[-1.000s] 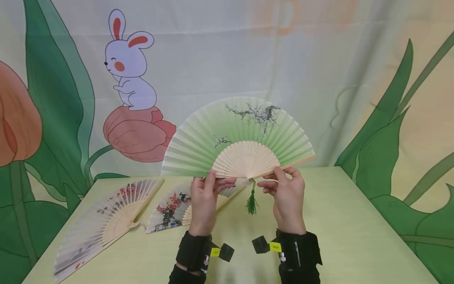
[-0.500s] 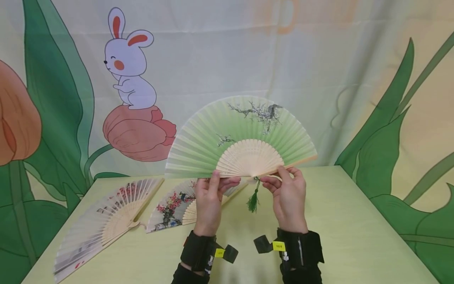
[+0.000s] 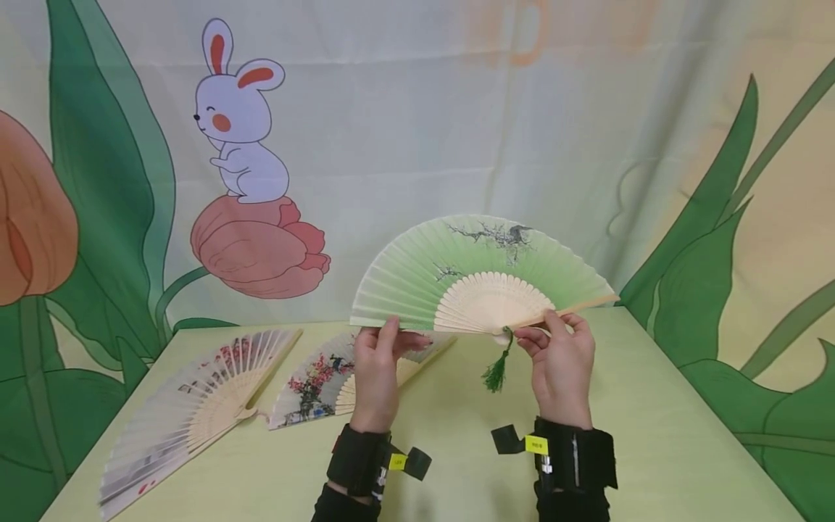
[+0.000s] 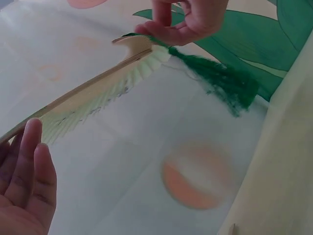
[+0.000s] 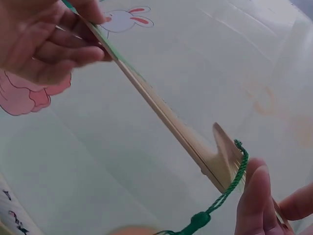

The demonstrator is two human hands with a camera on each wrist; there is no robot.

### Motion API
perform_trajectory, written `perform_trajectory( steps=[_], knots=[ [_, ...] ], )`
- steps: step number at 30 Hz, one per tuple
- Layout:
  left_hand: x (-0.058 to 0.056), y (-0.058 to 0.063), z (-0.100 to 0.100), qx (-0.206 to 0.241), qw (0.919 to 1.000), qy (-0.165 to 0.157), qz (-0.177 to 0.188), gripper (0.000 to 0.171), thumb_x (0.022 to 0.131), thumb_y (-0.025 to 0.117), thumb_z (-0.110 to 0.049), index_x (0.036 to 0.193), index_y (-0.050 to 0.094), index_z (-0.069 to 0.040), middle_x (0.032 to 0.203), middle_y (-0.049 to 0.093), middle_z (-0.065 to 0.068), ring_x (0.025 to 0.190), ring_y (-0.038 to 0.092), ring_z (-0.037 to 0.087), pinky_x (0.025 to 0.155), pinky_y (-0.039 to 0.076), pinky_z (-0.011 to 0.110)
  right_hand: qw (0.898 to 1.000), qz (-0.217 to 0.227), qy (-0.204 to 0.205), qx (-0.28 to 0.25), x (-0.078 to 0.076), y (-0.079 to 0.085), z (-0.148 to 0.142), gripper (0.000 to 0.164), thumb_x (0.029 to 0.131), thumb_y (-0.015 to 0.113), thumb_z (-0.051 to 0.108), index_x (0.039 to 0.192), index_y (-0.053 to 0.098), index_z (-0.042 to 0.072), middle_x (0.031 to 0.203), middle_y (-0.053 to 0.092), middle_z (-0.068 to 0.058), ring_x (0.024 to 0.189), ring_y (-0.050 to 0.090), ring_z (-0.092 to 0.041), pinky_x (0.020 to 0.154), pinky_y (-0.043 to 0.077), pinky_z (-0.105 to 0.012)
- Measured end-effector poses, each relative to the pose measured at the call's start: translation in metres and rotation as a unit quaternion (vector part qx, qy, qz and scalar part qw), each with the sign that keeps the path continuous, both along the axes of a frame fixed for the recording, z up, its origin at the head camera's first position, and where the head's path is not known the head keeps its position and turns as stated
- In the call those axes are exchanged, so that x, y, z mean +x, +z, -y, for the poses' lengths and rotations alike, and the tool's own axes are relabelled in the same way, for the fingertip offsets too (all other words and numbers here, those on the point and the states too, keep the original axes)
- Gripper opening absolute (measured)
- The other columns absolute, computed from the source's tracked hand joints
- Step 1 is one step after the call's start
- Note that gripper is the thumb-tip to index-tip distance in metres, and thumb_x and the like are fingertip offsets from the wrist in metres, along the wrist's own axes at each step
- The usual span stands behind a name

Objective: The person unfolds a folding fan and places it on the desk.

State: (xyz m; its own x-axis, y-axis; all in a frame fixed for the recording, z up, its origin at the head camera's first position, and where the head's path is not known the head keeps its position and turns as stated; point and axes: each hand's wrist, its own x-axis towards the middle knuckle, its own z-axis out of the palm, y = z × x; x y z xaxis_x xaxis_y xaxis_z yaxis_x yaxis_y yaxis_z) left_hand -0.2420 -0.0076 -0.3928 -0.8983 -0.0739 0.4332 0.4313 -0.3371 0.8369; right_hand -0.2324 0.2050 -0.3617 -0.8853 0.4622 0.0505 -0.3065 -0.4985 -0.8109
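Note:
A green folding fan [image 3: 483, 261] with a pale ribbed base and a dark branch print is spread wide above the table in the head view. My left hand [image 3: 378, 373] pinches its lower left edge, thumb in front and fingers behind. On the other side, my right hand [image 3: 564, 366] pinches the right guard stick near the pivot. From the pivot hangs a green tassel [image 3: 496, 371], also seen in the left wrist view as a dark green tassel [image 4: 220, 83]. The right wrist view shows the fan edge-on between both hands.
Two more spread fans lie on the table [image 3: 470, 449]: a grey-white fan [image 3: 202, 406] at the left, and a fan with pink blossoms [image 3: 316, 380] partly behind my left hand. A cloth backdrop [image 3: 417, 109] with a rabbit and plants hangs behind.
The green fan has shifted right and lower. My right hand has moved right with it, while my left hand now pinches farther out along the left edge, on the green leaf.

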Motion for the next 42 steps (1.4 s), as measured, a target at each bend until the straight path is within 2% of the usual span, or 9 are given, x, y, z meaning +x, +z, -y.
perform_trajectory(
  steps=[4,9,12,17,21,25,28,35,42],
  knots=[
    [-0.004,-0.001,0.006,-0.009,0.9993,0.016,0.031,0.026,0.103,0.050,-0.025,0.114,0.057,-0.002,0.084,0.067,0.014,0.073,0.067,0.024,0.070,0.053,0.031,0.999,0.012,-0.028,-0.010,0.000,-0.005,-0.019,0.019,0.103,0.049,0.014,0.112,0.034,0.007,0.100,0.051,-0.018,0.055,0.062,-0.014,0.057,0.053,-0.021],
    [-0.010,-0.006,0.008,-0.056,0.9945,-0.013,0.088,0.021,0.102,0.053,-0.019,0.104,0.059,0.001,0.084,0.066,0.015,0.067,0.064,0.020,0.062,0.052,0.027,0.998,0.024,-0.057,-0.021,0.002,-0.011,-0.039,0.020,0.102,0.052,0.015,0.111,0.036,0.007,0.098,0.053,-0.016,0.054,0.061,-0.014,0.055,0.053,-0.021],
    [-0.012,-0.009,0.008,-0.111,0.9861,-0.035,0.118,0.021,0.102,0.054,-0.016,0.106,0.061,0.004,0.079,0.063,0.013,0.065,0.061,0.019,0.061,0.052,0.027,0.997,0.037,-0.068,-0.024,0.002,-0.015,-0.048,0.019,0.102,0.051,0.016,0.110,0.037,0.007,0.098,0.052,-0.015,0.054,0.059,-0.014,0.055,0.052,-0.021],
    [-0.014,-0.020,0.004,-0.195,0.9681,-0.062,0.145,0.022,0.100,0.056,-0.017,0.105,0.064,0.003,0.069,0.059,0.006,0.059,0.059,0.017,0.058,0.050,0.029,0.994,0.070,-0.080,-0.031,-0.003,-0.027,-0.064,0.019,0.103,0.050,0.018,0.114,0.038,0.009,0.104,0.048,-0.014,0.058,0.056,-0.014,0.058,0.051,-0.021],
    [-0.017,-0.033,-0.001,-0.230,0.9559,-0.094,0.157,0.023,0.099,0.056,-0.020,0.105,0.065,0.001,0.064,0.055,0.003,0.055,0.057,0.015,0.057,0.048,0.028,0.990,0.106,-0.085,-0.042,-0.007,-0.044,-0.078,0.018,0.103,0.048,0.018,0.116,0.038,0.010,0.106,0.045,-0.012,0.062,0.053,-0.014,0.061,0.049,-0.021],
    [-0.020,-0.042,-0.005,-0.246,0.9470,-0.121,0.167,0.021,0.099,0.056,-0.017,0.101,0.066,0.001,0.062,0.053,0.002,0.054,0.056,0.014,0.055,0.046,0.027,0.984,0.150,-0.086,-0.043,-0.010,-0.059,-0.089,0.017,0.104,0.045,0.018,0.117,0.035,0.012,0.107,0.042,-0.009,0.067,0.052,-0.013,0.063,0.048,-0.021],
    [-0.021,-0.048,-0.009,-0.258,0.9415,-0.125,0.177,0.019,0.099,0.056,-0.017,0.100,0.067,-0.001,0.062,0.054,0.002,0.054,0.056,0.014,0.055,0.045,0.027,0.982,0.166,-0.083,-0.039,-0.011,-0.067,-0.094,0.016,0.105,0.044,0.019,0.117,0.035,0.012,0.107,0.040,-0.009,0.069,0.052,-0.013,0.064,0.047,-0.021],
    [-0.023,-0.056,-0.012,-0.274,0.9360,-0.117,0.187,0.021,0.099,0.056,-0.019,0.103,0.068,-0.002,0.064,0.057,0.003,0.055,0.058,0.015,0.055,0.045,0.029,0.981,0.174,-0.083,-0.034,-0.015,-0.078,-0.097,0.010,0.104,0.044,0.017,0.109,0.037,0.012,0.104,0.044,-0.009,0.066,0.054,-0.012,0.062,0.047,-0.020],
    [-0.024,-0.061,-0.012,-0.287,0.9287,-0.124,0.200,0.021,0.098,0.058,-0.018,0.104,0.067,0.000,0.065,0.059,0.003,0.055,0.059,0.014,0.055,0.045,0.027,0.979,0.188,-0.083,-0.023,-0.017,-0.088,-0.097,0.009,0.105,0.042,0.019,0.111,0.038,0.013,0.106,0.044,-0.008,0.070,0.052,-0.011,0.062,0.047,-0.019]
  ],
)
